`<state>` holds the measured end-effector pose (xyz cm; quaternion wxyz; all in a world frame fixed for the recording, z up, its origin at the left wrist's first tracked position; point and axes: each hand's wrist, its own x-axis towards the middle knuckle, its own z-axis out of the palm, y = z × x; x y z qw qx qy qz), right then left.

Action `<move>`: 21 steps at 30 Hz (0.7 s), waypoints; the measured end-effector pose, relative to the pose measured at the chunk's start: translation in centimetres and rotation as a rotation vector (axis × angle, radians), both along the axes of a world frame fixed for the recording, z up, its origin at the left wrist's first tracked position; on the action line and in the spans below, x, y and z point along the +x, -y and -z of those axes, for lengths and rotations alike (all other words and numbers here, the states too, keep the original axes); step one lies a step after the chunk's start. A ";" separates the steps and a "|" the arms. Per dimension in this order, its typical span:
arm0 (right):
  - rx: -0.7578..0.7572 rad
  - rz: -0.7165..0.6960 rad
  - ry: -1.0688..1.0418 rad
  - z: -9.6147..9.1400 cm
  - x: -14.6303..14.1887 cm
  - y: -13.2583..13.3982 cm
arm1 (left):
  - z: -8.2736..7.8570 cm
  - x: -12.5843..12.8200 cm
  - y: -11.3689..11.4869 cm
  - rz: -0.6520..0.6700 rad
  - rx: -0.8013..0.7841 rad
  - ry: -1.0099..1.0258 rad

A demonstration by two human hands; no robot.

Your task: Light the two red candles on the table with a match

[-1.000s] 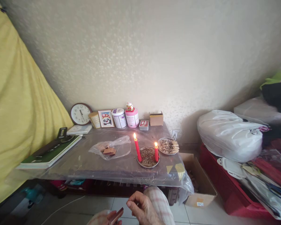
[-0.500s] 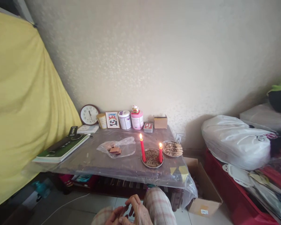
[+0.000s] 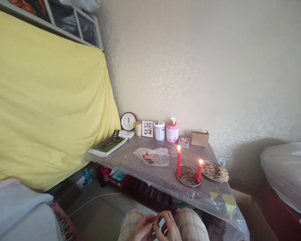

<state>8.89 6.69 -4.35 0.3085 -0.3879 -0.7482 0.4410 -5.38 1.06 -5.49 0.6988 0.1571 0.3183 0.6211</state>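
My left hand [image 3: 142,229] and my right hand [image 3: 169,228] meet between my knees, low in the view. A small brown piece [image 3: 155,221] is pinched between their fingertips; its kind is too small to make out. Both hands are closed, with part of the fingers hidden. Beyond them, on the plastic-covered table [image 3: 130,160], brown flat pieces [image 3: 149,158] lie on a clear plastic bag [image 3: 163,157]. To their right, two lit red candles [image 3: 179,163] stand upright in a round dish [image 3: 188,179] of dark grains.
Behind the candles is a second dish [image 3: 210,169] with many thin wooden sticks [image 3: 222,174]. A clock [image 3: 128,121], a framed panda picture [image 3: 147,129], two canisters [image 3: 159,130] and a small cardboard box [image 3: 200,138] line the wall. Books [image 3: 107,147] lie at the table's left.
The view has turned left, so the table appears farther right and folded grey cloth shows at the lower left. My hands remain together, and the brown piece between my fingertips shows more clearly.
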 end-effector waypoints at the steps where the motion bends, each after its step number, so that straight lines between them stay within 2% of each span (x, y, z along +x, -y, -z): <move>1: -0.006 -0.002 -0.007 -0.1 0.1 0.1 | -0.4 0.1 0.2 0.009 0.031 -0.010; 7: -0.063 0.005 0.020 -0.9 0.4 0.3 | -1.6 0.4 1.1 -0.005 0.080 -0.080; 13: -0.102 -0.081 0.076 -3.2 0.8 -0.2 | -1.8 0.5 1.1 -0.049 0.047 -0.145; 17: -0.115 -0.125 0.065 -4.3 0.7 -0.8 | -1.2 0.0 0.9 -0.024 0.010 -0.155; 19: -0.148 -0.146 0.037 -4.2 0.6 -1.3 | -0.7 -0.5 0.6 -0.004 -0.022 -0.168; 21: -0.193 -0.129 0.007 -3.7 0.7 -2.0 | -0.3 -1.0 0.3 0.001 -0.133 -0.227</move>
